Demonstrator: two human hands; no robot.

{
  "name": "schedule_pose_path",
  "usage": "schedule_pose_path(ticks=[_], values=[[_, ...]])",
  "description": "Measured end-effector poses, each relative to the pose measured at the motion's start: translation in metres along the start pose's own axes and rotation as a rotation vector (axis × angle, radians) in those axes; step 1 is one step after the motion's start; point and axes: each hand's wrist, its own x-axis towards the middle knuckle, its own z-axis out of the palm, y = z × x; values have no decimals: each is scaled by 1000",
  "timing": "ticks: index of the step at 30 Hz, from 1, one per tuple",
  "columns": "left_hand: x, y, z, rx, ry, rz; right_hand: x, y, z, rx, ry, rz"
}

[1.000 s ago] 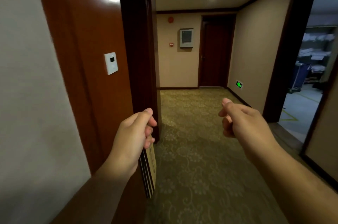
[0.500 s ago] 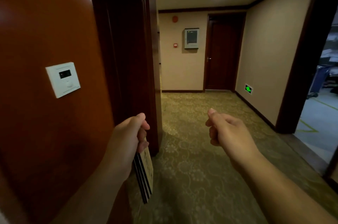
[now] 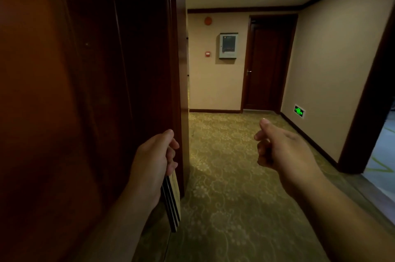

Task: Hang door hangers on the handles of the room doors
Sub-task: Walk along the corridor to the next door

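Note:
My left hand (image 3: 155, 160) is closed around a small stack of door hangers (image 3: 172, 204), which hang down edge-on below my fingers, pale with dark edges. It is close beside a dark wooden door frame (image 3: 175, 69) on the left. My right hand (image 3: 282, 150) is held out over the carpet with fingers curled and thumb up, holding nothing. At the corridor's end stands a closed dark wooden door (image 3: 267, 69) with a metal handle (image 3: 248, 72) on its left side. No handle shows on the near left doorway.
The reddish wood panel (image 3: 42, 112) fills the left. Patterned green carpet (image 3: 224, 186) runs ahead. A wall cabinet (image 3: 228, 46), red alarm (image 3: 207, 20) and green exit sign (image 3: 299, 110) mark the walls. An open doorway (image 3: 382, 144) lies on the right.
I have moved forward along the corridor. The white wall switch on the left panel has slid out of view. Both hands keep the same pose, left still gripping the hangers.

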Motion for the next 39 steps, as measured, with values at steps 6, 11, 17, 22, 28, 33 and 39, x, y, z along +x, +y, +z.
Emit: schedule_pose_path(ticks=[6,11,17,22,28,33,39], values=[[93,-17,21,32,51,23,93,30,34,16,-25,19],[174,-45,41,20,78,-36,192,61,60,45,-76,38],[285,-66,69,83,110,-4,335,79,95,80,-173,46],[357,-79,72,27,264,-46,435,87,135,113,-345,52],[413,-87,40,67,461,-20,499,113,224,129,-566,69],[451,-91,1,146,587,-12,526,124,297,104,-660,59],[517,-92,-52,136,638,-2,563,111,372,61,-701,-28]])
